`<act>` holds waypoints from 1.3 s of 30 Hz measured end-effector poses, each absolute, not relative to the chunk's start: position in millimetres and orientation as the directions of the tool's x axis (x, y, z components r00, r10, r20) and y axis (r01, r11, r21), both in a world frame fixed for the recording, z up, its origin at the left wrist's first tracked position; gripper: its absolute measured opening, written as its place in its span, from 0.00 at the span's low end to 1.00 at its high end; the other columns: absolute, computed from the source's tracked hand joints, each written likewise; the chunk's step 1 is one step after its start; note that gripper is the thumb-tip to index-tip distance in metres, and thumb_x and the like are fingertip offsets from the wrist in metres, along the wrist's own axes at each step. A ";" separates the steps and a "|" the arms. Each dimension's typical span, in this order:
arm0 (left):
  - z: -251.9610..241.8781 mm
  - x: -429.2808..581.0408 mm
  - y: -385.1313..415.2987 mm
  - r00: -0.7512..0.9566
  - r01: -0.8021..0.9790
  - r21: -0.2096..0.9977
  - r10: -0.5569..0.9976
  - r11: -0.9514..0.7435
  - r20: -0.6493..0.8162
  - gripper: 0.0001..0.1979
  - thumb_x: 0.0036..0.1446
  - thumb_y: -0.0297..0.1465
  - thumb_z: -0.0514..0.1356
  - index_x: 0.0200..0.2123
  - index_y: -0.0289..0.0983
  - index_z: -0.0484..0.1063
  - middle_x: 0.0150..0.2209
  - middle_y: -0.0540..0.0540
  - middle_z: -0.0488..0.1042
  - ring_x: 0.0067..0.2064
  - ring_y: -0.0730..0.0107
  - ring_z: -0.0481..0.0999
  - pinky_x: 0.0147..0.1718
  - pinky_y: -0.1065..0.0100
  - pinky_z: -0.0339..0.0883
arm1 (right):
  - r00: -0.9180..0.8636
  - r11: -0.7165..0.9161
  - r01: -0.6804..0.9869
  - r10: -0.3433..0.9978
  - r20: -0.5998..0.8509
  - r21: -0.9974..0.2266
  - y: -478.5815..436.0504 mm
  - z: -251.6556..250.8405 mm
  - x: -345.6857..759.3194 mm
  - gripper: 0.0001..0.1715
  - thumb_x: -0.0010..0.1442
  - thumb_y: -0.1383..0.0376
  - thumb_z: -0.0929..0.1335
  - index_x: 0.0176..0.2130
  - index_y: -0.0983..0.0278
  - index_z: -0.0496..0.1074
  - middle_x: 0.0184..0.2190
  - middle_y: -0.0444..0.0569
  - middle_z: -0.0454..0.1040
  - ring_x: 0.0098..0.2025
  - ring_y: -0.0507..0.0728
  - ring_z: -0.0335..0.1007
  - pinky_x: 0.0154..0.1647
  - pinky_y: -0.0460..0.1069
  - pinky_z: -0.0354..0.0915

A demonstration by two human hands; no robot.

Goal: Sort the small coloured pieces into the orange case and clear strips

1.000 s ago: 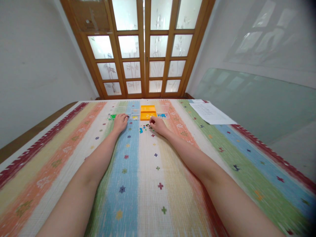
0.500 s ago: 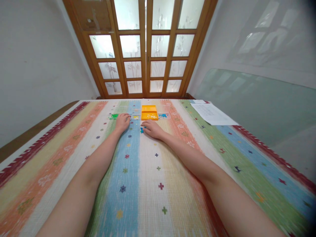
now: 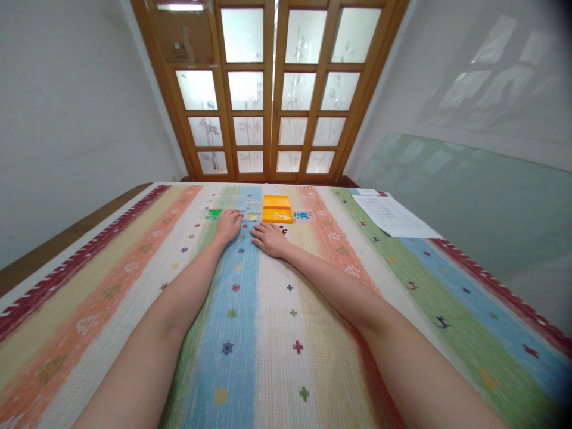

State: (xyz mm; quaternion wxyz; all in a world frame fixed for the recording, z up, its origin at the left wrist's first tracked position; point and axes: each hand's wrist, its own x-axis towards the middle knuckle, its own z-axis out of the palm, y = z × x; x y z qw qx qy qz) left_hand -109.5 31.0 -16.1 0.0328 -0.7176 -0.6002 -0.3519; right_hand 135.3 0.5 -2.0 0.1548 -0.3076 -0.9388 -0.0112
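Observation:
My left hand (image 3: 229,225) rests at the near edge of a clear box with small green pieces (image 3: 214,213). Its fingers reach right, loosely stretched, toward a clear box with yellow pieces (image 3: 252,217); nothing shows in them. My right hand (image 3: 270,239) lies palm down on the cloth, fingers apart, just in front of an open orange box (image 3: 277,201) with small white pieces in its near half. What is under the right palm is hidden. Right of the orange box, small blue pieces (image 3: 302,215) sit in another clear box.
A striped, patterned cloth (image 3: 277,333) covers the table. Sheets of printed paper (image 3: 395,215) lie at the far right. Beyond the table stands a wooden glazed door (image 3: 272,119), and a glass panel (image 3: 447,190) leans along the right wall.
My right hand has slid slightly left and nearer the left hand. The small blue-green pieces seen by its fingers are now out of sight. The whole view has shifted a little.

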 end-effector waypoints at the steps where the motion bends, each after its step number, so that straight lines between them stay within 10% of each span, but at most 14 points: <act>1: -17.2 -110.2 31.7 0.032 0.884 0.377 0.839 -0.278 0.544 0.16 0.69 0.32 0.55 0.46 0.39 0.84 0.53 0.40 0.82 0.60 0.55 0.76 0.68 0.50 0.62 | -0.761 0.809 0.584 0.575 0.300 -0.068 -0.7 -1.6 135.4 0.26 0.79 0.53 0.61 0.66 0.59 0.73 0.66 0.55 0.73 0.72 0.67 0.61 0.71 0.65 0.57; 12: -14.9 -105.8 28.6 0.040 0.900 0.342 0.834 -0.269 0.551 0.16 0.70 0.33 0.55 0.45 0.39 0.84 0.54 0.41 0.82 0.60 0.56 0.75 0.67 0.52 0.63 | -0.662 0.766 0.625 0.621 0.419 -0.148 2.7 7.8 146.7 0.25 0.80 0.57 0.59 0.67 0.58 0.72 0.68 0.53 0.71 0.73 0.64 0.60 0.75 0.66 0.49; 23: -5.3 -90.9 19.6 0.143 0.897 0.282 0.827 -0.341 0.544 0.15 0.70 0.33 0.56 0.46 0.41 0.84 0.57 0.41 0.80 0.62 0.53 0.72 0.67 0.49 0.62 | -0.406 0.624 0.685 0.756 0.514 -0.376 55.0 3.5 198.0 0.23 0.76 0.60 0.63 0.63 0.61 0.77 0.65 0.57 0.74 0.69 0.64 0.68 0.71 0.63 0.61; 39: 18.0 -34.4 -12.3 0.643 0.696 0.170 0.711 -0.698 0.285 0.17 0.72 0.34 0.55 0.54 0.41 0.83 0.53 0.40 0.81 0.57 0.54 0.76 0.62 0.54 0.67 | -0.357 0.609 0.694 0.754 0.551 -0.384 56.4 -2.0 203.3 0.16 0.74 0.65 0.65 0.51 0.64 0.82 0.52 0.55 0.82 0.56 0.62 0.76 0.62 0.56 0.66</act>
